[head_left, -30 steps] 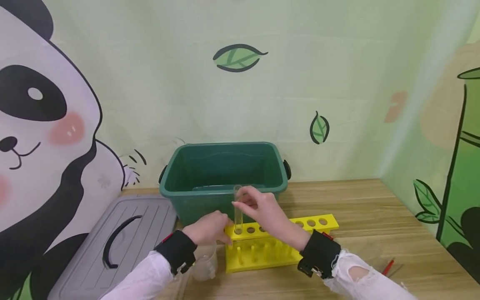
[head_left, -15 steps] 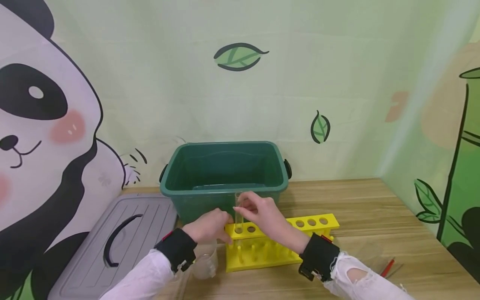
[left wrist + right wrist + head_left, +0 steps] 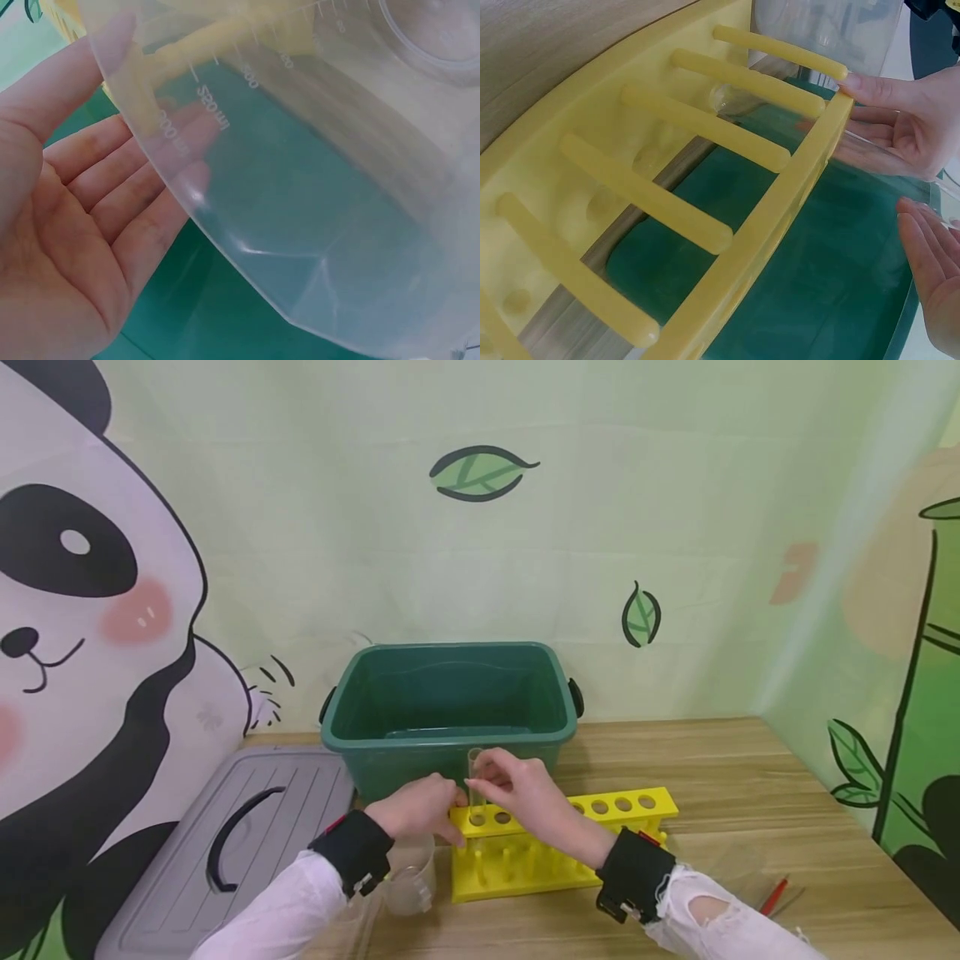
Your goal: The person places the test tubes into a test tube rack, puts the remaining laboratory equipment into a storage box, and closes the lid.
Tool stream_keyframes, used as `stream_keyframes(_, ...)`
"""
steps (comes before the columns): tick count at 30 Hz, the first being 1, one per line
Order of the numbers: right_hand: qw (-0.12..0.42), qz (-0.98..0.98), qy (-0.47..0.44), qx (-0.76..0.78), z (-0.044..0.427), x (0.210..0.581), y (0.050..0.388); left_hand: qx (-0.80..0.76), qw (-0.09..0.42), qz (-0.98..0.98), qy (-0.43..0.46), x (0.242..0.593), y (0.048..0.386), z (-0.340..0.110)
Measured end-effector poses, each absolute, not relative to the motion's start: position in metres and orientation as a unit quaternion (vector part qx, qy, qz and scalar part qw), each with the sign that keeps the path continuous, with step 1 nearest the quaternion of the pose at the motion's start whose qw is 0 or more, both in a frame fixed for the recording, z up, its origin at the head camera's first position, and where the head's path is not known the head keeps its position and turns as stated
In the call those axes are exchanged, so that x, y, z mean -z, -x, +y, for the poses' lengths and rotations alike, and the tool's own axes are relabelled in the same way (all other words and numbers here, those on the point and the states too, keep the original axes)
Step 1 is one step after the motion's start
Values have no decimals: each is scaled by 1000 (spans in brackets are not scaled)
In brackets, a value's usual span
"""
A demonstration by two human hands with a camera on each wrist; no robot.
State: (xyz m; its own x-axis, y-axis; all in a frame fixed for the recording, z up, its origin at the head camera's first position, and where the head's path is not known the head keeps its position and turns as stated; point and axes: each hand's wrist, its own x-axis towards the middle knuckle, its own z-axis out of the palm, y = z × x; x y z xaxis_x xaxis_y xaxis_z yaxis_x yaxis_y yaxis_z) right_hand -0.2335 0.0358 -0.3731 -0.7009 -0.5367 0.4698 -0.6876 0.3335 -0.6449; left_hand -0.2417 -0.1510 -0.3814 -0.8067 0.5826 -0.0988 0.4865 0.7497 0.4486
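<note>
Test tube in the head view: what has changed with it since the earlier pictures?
The test tube has gone lower in the leftmost hole of the yellow rack, and the right hand pinching it has come down. Nothing was newly grasped or released. The left hand at the rack's end, the rack and the green bin stayed put.

A right hand (image 3: 521,789) pinches a clear test tube (image 3: 476,767); below its fingertips, the tube sits in the end hole of a yellow rack (image 3: 495,888); a left hand (image 3: 420,810) grips that end; a clear cup (image 3: 411,878) stands this side of its fingers, a green bin (image 3: 401,767) beyond them, a grey lid (image 3: 180,870) to their left.
</note>
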Motion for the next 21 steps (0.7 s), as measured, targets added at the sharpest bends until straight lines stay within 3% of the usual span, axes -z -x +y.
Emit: stream_keyframes(21,66,-813,-377,-440,37,374,235,-247,123,911,-307,383,246,-155)
